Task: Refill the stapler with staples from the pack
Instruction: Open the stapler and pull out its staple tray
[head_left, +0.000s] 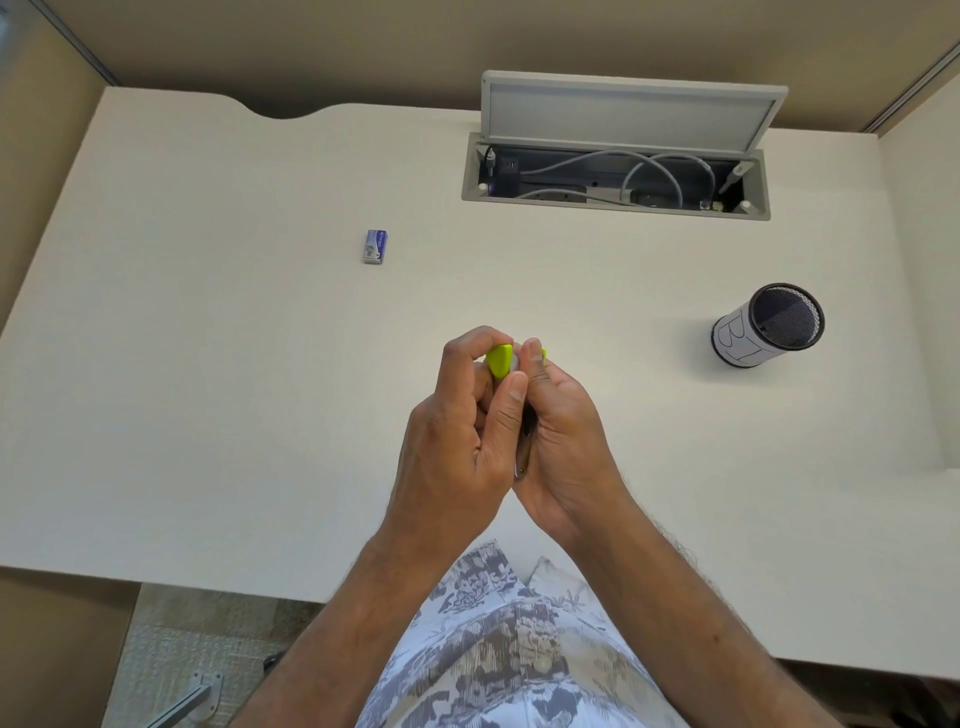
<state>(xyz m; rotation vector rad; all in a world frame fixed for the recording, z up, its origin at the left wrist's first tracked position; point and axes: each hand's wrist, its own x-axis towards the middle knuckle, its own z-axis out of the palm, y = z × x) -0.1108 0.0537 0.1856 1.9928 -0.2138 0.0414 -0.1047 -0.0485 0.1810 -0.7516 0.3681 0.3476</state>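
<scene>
— Where was the stapler?

— I held the green stapler (500, 359) up over the table (208, 364), right in front of me. My left hand (457, 441) curled around it, thumb on top. My right hand (563, 436) wrapped the other side, with a fingertip pinching the green end. Both hands were pressed close together.

— And the staples?

— The little blue pack (375, 247) lay flat on the table at 11 o'clock from my hands, well apart from them.

— Anything else?

— A black mesh cup (769, 325) stood at 2 o'clock. A cable box (615, 176) sat open at 12 o'clock.
</scene>
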